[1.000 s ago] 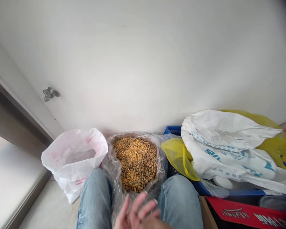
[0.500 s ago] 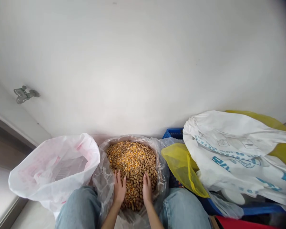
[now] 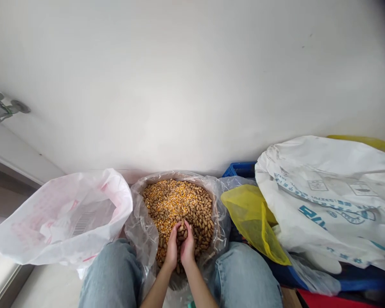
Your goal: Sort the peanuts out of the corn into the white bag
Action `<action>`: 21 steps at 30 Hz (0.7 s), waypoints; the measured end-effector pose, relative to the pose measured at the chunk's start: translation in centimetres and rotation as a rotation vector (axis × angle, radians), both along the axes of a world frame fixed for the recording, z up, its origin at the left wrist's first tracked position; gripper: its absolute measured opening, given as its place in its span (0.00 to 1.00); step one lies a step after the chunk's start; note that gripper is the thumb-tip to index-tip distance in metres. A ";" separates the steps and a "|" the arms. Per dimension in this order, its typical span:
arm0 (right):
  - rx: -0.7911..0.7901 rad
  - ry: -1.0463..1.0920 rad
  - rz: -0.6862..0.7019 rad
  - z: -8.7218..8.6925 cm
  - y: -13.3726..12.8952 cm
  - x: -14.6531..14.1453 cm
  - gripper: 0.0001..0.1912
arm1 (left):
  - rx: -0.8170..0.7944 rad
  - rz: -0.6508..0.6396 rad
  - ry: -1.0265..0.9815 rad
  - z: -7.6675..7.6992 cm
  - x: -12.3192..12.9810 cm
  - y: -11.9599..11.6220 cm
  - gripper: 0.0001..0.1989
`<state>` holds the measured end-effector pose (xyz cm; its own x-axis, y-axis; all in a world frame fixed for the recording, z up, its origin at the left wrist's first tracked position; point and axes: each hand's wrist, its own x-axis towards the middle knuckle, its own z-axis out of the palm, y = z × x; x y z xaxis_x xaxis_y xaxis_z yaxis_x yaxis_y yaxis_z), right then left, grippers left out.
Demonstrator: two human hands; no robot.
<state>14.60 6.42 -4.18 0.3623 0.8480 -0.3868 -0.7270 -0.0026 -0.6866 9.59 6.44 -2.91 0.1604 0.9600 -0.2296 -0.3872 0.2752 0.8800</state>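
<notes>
Between my knees stands a clear plastic bag [image 3: 147,222] with its mouth spread wide. Inside it are unshelled peanuts [image 3: 200,214] mixed with yellow corn kernels [image 3: 171,196]; the peanuts lie thickest at the right. My left hand [image 3: 172,246] and my right hand [image 3: 188,244] are cupped together low over the pile, holding a scoop of peanuts [image 3: 182,231] between them. The fingers curve inward around the load, with the fingertips close together at the far side. Whether any corn is in the scoop I cannot tell.
At my left a white woven bag [image 3: 64,218] stands with its mouth open. To the right are a yellow mesh bag [image 3: 255,222], a blue crate [image 3: 240,169] and a large white printed sack [image 3: 330,201]. A pale wall [image 3: 179,85] rises behind, with a metal tap [image 3: 6,108] at left.
My hands were apart with fingers spread on the pile; they have come together and gathered peanuts between them. The view has shifted slightly.
</notes>
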 end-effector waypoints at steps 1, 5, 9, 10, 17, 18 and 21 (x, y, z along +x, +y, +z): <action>0.015 0.154 -0.015 0.6 0.0 -0.1 0.26 | -0.015 0.049 -0.074 0.4 0.2 0.0 0.20; 0.111 0.470 -0.035 2.0 0.0 0.4 0.23 | -0.148 0.216 -0.328 2.2 0.0 0.5 0.15; 0.098 0.568 -0.024 1.9 -0.5 1.0 0.16 | -0.260 0.344 -0.415 3.1 -1.1 1.0 0.12; 0.087 0.586 -0.022 1.9 -0.7 1.1 0.15 | -0.283 0.351 -0.423 3.1 -1.3 1.1 0.12; 0.079 0.664 0.004 2.5 -1.1 0.8 0.10 | -0.413 0.371 -0.502 2.3 -1.8 1.0 0.10; 0.081 0.670 0.001 2.6 -1.1 0.8 0.10 | -0.439 0.374 -0.519 2.2 -1.8 1.0 0.09; 0.086 0.702 -0.022 2.9 -1.1 0.8 0.09 | -0.489 0.392 -0.583 2.1 -1.5 0.7 0.08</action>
